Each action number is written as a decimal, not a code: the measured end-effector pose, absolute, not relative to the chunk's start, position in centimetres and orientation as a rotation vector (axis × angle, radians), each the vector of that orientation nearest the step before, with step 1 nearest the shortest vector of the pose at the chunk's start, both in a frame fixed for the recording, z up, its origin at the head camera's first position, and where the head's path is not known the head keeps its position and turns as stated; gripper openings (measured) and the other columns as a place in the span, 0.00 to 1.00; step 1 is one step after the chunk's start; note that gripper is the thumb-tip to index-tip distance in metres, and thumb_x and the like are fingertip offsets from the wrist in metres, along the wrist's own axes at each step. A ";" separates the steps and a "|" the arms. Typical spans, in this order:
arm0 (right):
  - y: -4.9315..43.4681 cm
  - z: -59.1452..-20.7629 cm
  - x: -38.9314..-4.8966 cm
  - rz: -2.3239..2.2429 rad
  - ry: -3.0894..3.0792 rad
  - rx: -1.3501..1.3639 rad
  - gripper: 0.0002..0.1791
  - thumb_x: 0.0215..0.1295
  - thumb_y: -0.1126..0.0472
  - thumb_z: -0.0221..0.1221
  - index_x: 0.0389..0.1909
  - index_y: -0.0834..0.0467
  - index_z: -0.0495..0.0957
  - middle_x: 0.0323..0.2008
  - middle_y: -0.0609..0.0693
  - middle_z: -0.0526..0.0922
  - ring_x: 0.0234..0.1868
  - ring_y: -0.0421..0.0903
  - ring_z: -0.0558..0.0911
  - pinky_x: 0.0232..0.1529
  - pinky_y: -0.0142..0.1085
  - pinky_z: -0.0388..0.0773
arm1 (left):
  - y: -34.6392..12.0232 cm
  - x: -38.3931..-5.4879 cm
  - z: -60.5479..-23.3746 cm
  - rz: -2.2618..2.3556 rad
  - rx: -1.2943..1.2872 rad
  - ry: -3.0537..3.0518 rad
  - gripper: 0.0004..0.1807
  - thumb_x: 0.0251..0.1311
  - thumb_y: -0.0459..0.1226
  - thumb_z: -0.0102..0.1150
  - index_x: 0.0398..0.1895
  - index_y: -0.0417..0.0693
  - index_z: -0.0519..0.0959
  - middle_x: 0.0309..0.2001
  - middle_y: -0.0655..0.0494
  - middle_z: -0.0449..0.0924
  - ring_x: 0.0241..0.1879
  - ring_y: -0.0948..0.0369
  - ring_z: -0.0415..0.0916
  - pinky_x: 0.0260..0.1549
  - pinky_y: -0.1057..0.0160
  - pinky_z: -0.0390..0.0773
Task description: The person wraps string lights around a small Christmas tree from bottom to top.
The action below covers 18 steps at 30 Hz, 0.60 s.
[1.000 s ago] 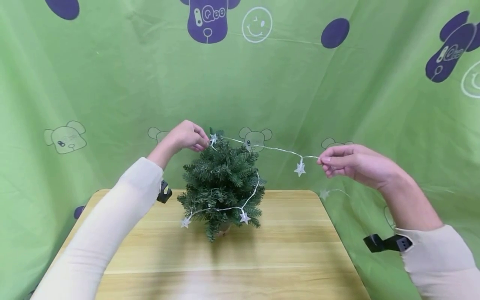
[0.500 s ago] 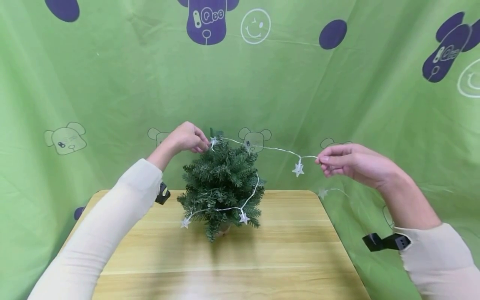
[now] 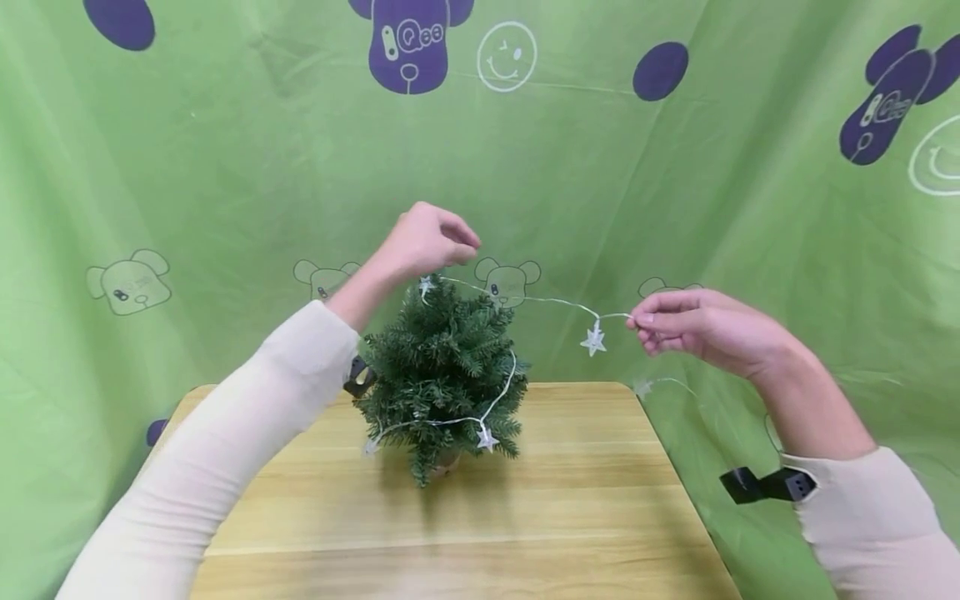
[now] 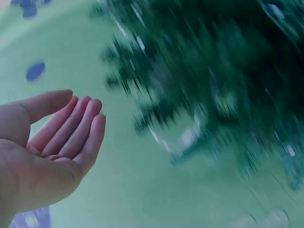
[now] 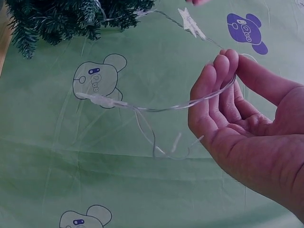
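String of star lights [image 3: 558, 301] drapes across our small tree [image 3: 442, 358], which stands upright on the desk [image 3: 570, 517], and reaches over to our right hand [image 3: 701, 330], which pinches it. We hold our left hand [image 3: 431, 240] near the top of the tree, loosely curved and apart from the string. One star [image 3: 592, 340] hangs near our right hand.

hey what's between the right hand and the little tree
In the head view, a stretch of light string runs through the air from the right hand to the tree, with one clear star hanging near the hand.
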State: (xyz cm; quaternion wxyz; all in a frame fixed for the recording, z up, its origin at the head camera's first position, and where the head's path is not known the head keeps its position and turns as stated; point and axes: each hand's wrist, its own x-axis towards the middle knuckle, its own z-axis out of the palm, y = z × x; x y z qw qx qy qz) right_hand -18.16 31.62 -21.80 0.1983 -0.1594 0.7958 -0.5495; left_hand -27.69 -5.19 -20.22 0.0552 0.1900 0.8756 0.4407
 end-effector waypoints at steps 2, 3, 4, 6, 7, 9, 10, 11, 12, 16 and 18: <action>31.5 -21.7 -18.1 -1.548 2.218 -0.456 0.11 0.76 0.67 0.52 0.50 0.62 0.81 0.41 0.47 0.84 0.41 0.43 0.84 0.49 0.35 0.84 | -3.3 -27.2 -20.2 1.277 0.655 2.667 0.13 0.63 0.37 0.68 0.50 0.53 0.85 0.51 0.56 0.87 0.49 0.59 0.83 0.53 0.59 0.82; 31.5 -21.7 -18.1 -1.553 2.216 -0.459 0.11 0.76 0.67 0.52 0.50 0.62 0.81 0.41 0.47 0.84 0.41 0.43 0.84 0.49 0.35 0.84 | -2.4 -27.0 -20.3 1.246 0.689 2.670 0.13 0.62 0.37 0.68 0.50 0.53 0.85 0.51 0.56 0.87 0.49 0.60 0.83 0.54 0.59 0.82; 31.4 -21.6 -18.1 -1.557 2.217 -0.458 0.10 0.76 0.67 0.52 0.50 0.62 0.81 0.40 0.47 0.84 0.41 0.43 0.84 0.49 0.35 0.84 | -1.5 -26.7 -20.4 1.208 0.721 2.678 0.14 0.61 0.37 0.69 0.51 0.53 0.86 0.52 0.56 0.87 0.50 0.60 0.82 0.55 0.59 0.81; 31.4 -21.5 -17.9 -1.567 2.217 -0.449 0.10 0.75 0.67 0.52 0.49 0.62 0.81 0.40 0.48 0.85 0.41 0.43 0.84 0.49 0.35 0.84 | 0.2 -26.4 -20.9 1.120 0.784 2.708 0.15 0.60 0.35 0.69 0.51 0.52 0.86 0.52 0.56 0.87 0.51 0.60 0.82 0.60 0.58 0.78; 31.4 -21.4 -17.9 -1.570 2.217 -0.443 0.10 0.75 0.67 0.52 0.49 0.62 0.81 0.40 0.48 0.85 0.41 0.43 0.84 0.49 0.35 0.84 | 0.9 -26.3 -21.1 1.085 0.803 2.717 0.15 0.60 0.34 0.69 0.51 0.51 0.86 0.52 0.56 0.87 0.52 0.59 0.82 0.60 0.57 0.78; 31.5 -21.3 -17.7 -1.571 2.219 -0.438 0.10 0.75 0.67 0.52 0.49 0.62 0.81 0.40 0.48 0.85 0.41 0.43 0.84 0.49 0.35 0.84 | 2.0 -26.1 -21.6 1.007 0.828 2.749 0.14 0.58 0.33 0.70 0.49 0.51 0.87 0.52 0.56 0.88 0.53 0.58 0.81 0.61 0.57 0.78; 31.5 -21.3 -17.7 -1.570 2.219 -0.438 0.10 0.75 0.67 0.52 0.49 0.62 0.81 0.40 0.48 0.85 0.41 0.43 0.84 0.49 0.35 0.84 | 2.4 -26.1 -21.8 0.972 0.840 2.767 0.13 0.58 0.33 0.70 0.47 0.51 0.88 0.51 0.56 0.88 0.54 0.57 0.81 0.61 0.56 0.77; 31.5 -21.3 -17.6 -1.568 2.219 -0.440 0.10 0.75 0.67 0.52 0.49 0.62 0.81 0.40 0.48 0.85 0.41 0.43 0.84 0.49 0.35 0.84 | 2.6 -26.1 -21.9 0.943 0.852 2.783 0.12 0.57 0.33 0.70 0.45 0.52 0.88 0.51 0.57 0.88 0.54 0.56 0.80 0.61 0.56 0.77; 31.5 -21.3 -17.6 -1.567 2.219 -0.442 0.10 0.75 0.67 0.52 0.50 0.63 0.81 0.41 0.48 0.85 0.41 0.43 0.84 0.49 0.35 0.84 | 2.8 -26.1 -22.0 0.928 0.855 2.791 0.10 0.57 0.33 0.70 0.42 0.52 0.89 0.50 0.57 0.88 0.54 0.56 0.80 0.58 0.56 0.79; 31.7 -21.4 -17.5 -1.570 2.211 -0.447 0.10 0.75 0.67 0.53 0.49 0.63 0.81 0.40 0.48 0.85 0.41 0.43 0.84 0.49 0.36 0.84 | 2.8 -26.5 -22.4 0.912 0.864 2.825 0.06 0.56 0.32 0.70 0.31 0.54 0.89 0.46 0.58 0.89 0.53 0.56 0.79 0.55 0.55 0.79; 31.8 -21.5 -17.4 -1.571 2.207 -0.449 0.10 0.76 0.67 0.52 0.49 0.63 0.81 0.40 0.47 0.85 0.41 0.43 0.84 0.49 0.35 0.84 | 2.5 -26.8 -22.4 0.927 0.855 2.834 0.07 0.55 0.31 0.69 0.28 0.54 0.88 0.44 0.59 0.89 0.51 0.56 0.79 0.53 0.55 0.80</action>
